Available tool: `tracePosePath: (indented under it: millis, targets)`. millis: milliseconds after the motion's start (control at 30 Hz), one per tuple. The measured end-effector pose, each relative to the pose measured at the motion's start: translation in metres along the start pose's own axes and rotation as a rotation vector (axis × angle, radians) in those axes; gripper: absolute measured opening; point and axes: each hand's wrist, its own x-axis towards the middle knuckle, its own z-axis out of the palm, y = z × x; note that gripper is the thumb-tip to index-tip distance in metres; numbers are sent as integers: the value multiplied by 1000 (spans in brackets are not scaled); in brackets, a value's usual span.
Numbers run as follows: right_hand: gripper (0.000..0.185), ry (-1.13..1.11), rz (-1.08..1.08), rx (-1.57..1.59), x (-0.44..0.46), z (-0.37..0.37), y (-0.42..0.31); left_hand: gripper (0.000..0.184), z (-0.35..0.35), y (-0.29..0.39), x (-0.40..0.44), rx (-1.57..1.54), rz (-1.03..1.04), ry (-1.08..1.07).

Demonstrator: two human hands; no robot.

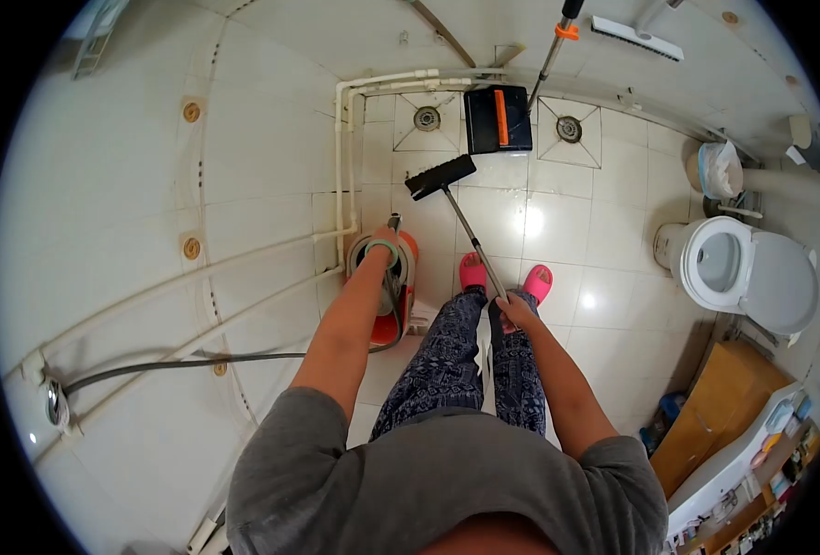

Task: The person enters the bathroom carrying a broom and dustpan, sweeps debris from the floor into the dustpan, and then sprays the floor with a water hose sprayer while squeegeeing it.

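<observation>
Brush pole [466,228] is clasped in the right hand [515,312]; left hand [384,242] clasps hose nozzle [394,221]; shelf items [780,484] too small to read.

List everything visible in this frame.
Scrubber: one, black, centre
Hose: one, grey, left
Bucket: one, orange, left centre
Dustpan: one, black, back wall
Drains: two, grey, floor
Brush: one, white, upper right
Pipes: several, cream, walls
Bin: one, white bag, right
Toilet: one, white, right
Cabinet: one, brown, lower right
Shelf items: several, mixed, lower right
Slippers: two, pink, centre
Trousers: one pair, navy, centre
Shirt: one, grey, bottom
Left hand: one, bare, on hose
Right hand: one, bare, on scrubber
</observation>
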Motion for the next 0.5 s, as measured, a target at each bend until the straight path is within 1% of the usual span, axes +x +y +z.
tracePosePath:
  millis: [33,67,133,233,367,400,467,500]
  targets:
    - [30,21,-64,-74,-8,2,-10,27,1,-4,-4,-10,-4,6]
    - [30,21,-60,-85,-12,5,-10,26,7,-7,-8,-40,-14,10]
    - [30,144,-163,-58,-8,8,-7,25,16,-17,-7,-99,-33,26]
    - [35,138,-209,-128,7,3,7,24,19,-19,-18,-175,-45,42]
    - [36,190,-250,-262,-7,4,3,28,3,-22,-49,-347,-147,93]
    - [33,184,-241,-280,-13,5,-1,28,9,-24,-46,-403,-163,101]
    - [31,178,-234,-308,-17,4,-5,30,40,-35,-14,-576,-185,126]
    - [28,194,-266,-382,-16,4,-4,31,51,-39,-3,-681,-200,141]
